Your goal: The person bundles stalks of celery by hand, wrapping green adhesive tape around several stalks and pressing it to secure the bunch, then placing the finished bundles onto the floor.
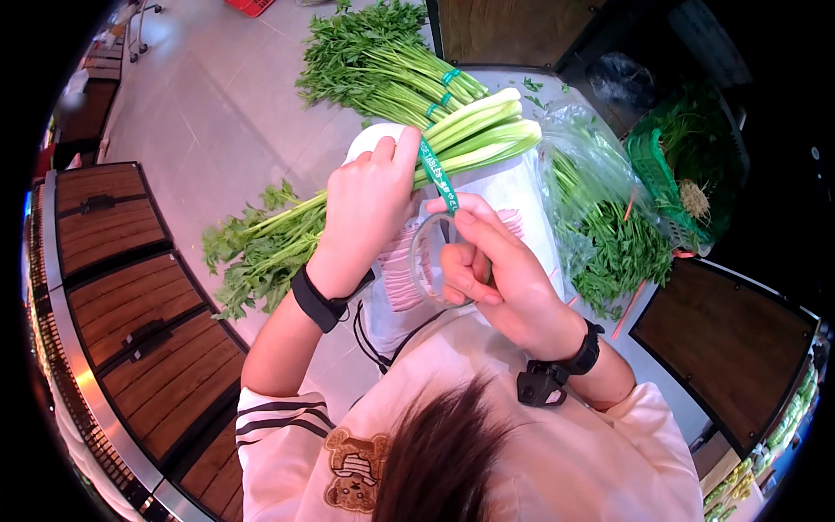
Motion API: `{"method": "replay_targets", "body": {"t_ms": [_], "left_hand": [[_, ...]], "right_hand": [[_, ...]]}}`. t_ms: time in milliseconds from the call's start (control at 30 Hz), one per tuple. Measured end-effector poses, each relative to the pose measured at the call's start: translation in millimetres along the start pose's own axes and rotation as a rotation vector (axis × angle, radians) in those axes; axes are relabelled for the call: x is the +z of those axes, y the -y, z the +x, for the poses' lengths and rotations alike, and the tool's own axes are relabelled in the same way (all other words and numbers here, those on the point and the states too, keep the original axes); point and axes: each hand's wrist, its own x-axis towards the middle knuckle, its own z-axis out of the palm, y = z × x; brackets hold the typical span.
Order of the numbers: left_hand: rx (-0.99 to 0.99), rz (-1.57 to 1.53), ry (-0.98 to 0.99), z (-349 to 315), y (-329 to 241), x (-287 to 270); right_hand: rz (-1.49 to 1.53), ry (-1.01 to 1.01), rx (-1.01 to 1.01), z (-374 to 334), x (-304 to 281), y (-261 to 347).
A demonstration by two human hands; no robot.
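A bunch of celery [496, 143] lies across in front of me, pale stalk bases to the upper right and leaves to the lower left. My left hand [372, 198] is closed round its stalks from above. Beside those fingers, a green printed tape strip [439, 177] crosses the stalks and runs down to my right hand [509, 265]. That hand is closed on a tape roll [422, 259], with fingers through the ring and the thumb side near the strip. The underside of the bunch is hidden.
Several taped celery bunches [383, 65] lie on the floor ahead. To the right are leafy greens in a clear plastic bag [578, 183] and a green crate [657, 174] with more greens. Wood-panelled cabinets [130, 300] line the left; a dark wooden panel [726, 344] stands at right.
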Motion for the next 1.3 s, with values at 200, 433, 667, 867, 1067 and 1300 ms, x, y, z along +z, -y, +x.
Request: {"method": "replay_targets", "body": {"t_ms": [200, 433, 667, 867, 1067, 1300], "left_hand": [[-0.103, -0.152, 0.006, 3, 1, -15], [-0.165, -0.487, 0.16, 4, 2, -29], [-0.21, -1.107, 0.23, -2, 16, -26], [-0.56, -1.475, 0.586, 0, 23, -49], [-0.569, -1.65, 0.553, -13, 36, -56], [-0.521, -1.797, 0.438, -18, 28, -60]], "right_hand": [[-0.295, -0.153, -0.165, 15, -1, -6], [-0.485, -0.142, -0.32, 35, -29, -10], [-0.538, -0.156, -0.403, 49, -27, -4], [-0.502, -0.057, -0.49, 49, -18, 6], [-0.44, 0.101, -0.384, 44, -21, 18], [-0.508, 0.088, -0.462, 49, -14, 11]]}}
